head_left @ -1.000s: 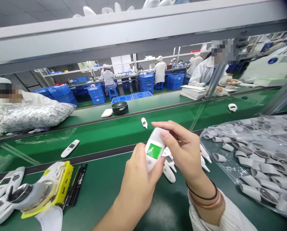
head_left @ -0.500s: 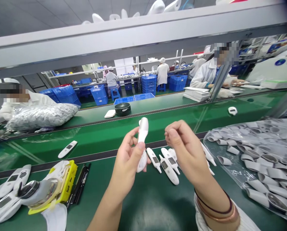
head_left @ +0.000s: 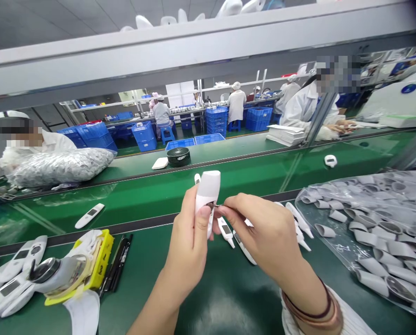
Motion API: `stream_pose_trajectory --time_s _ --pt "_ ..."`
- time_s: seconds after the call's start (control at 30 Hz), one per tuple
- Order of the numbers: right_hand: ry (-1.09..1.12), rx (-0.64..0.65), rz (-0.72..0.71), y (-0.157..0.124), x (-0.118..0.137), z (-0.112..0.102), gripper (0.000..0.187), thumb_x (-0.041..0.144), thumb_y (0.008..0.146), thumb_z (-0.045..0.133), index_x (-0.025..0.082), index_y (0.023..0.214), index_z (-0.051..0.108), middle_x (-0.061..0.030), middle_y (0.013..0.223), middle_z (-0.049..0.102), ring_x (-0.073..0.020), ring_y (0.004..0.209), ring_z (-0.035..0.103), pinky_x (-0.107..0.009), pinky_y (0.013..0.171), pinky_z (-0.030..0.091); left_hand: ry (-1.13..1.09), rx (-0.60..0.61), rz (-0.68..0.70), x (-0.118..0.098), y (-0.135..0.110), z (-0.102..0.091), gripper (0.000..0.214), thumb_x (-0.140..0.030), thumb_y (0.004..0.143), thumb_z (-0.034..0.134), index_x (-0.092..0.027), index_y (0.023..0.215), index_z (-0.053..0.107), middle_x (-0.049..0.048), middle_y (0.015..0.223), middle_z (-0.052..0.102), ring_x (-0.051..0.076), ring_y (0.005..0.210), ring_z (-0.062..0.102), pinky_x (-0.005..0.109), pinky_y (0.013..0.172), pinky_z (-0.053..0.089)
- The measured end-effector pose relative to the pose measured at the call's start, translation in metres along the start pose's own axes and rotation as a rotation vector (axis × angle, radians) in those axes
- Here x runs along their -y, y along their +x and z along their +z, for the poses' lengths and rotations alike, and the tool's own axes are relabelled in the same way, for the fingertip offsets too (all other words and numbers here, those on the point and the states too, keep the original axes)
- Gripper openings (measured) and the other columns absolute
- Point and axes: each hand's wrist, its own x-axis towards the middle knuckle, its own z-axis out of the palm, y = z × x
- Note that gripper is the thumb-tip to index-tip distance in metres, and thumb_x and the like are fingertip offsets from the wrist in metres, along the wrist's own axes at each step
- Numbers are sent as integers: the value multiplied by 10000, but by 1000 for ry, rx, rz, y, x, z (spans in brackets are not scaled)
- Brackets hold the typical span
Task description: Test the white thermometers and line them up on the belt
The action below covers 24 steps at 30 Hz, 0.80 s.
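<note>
My left hand (head_left: 187, 237) is wrapped round a white thermometer (head_left: 208, 185), thumb on its near side, and holds it upright above the bench. A pale grey cap-like part forms its upper end, and a small dark opening shows below. My right hand (head_left: 264, 228) is closed in a pinch right at that opening. A thin dark sliver shows at its fingertips, too small to name. Behind and below the right hand lie several white thermometers (head_left: 225, 231) with small screens, partly hidden by it.
At right, a clear plastic bag (head_left: 340, 246) holds many grey caps. At left are more thermometers (head_left: 5, 291), a yellow tray (head_left: 105, 260) with a bottle, and black pens (head_left: 119, 265). Beyond runs a green belt (head_left: 152, 193) carrying single thermometers. Co-workers sit across it.
My right hand has moved left and in to the thermometer, its fingertips now at the opening. The left hand has turned the thermometer. Items on the belt have shifted left.
</note>
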Motion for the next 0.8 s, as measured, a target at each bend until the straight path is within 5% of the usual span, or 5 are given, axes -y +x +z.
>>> stream_pose_trajectory --time_s 0.37,0.6,0.8 --pt "216 90 -2 0 -5 4 52 237 1006 574 211 972 604 19 683 691 -120 550 619 -240 533 426 -377 212 -361 -7 7 -16 344 -525 990 540 -201 880 512 -35 661 584 51 415 458 144 392 376" --pt "110 113 -298 6 -13 -3 241 67 996 475 194 1051 672 17 653 647 -107 547 558 -242 518 381 -382 347 -446 -2 9 -11 351 -290 967 434 -183 1289 522 -26 673 583 66 435 462 145 400 377" --pt "402 22 -121 7 -14 -5 191 61 976 520 183 1004 664 2 714 643 -99 601 574 -216 562 442 -535 374 -440 -6 10 -13 564 -163 855 474 -175 1413 390 -6 770 617 82 503 510 177 453 426"
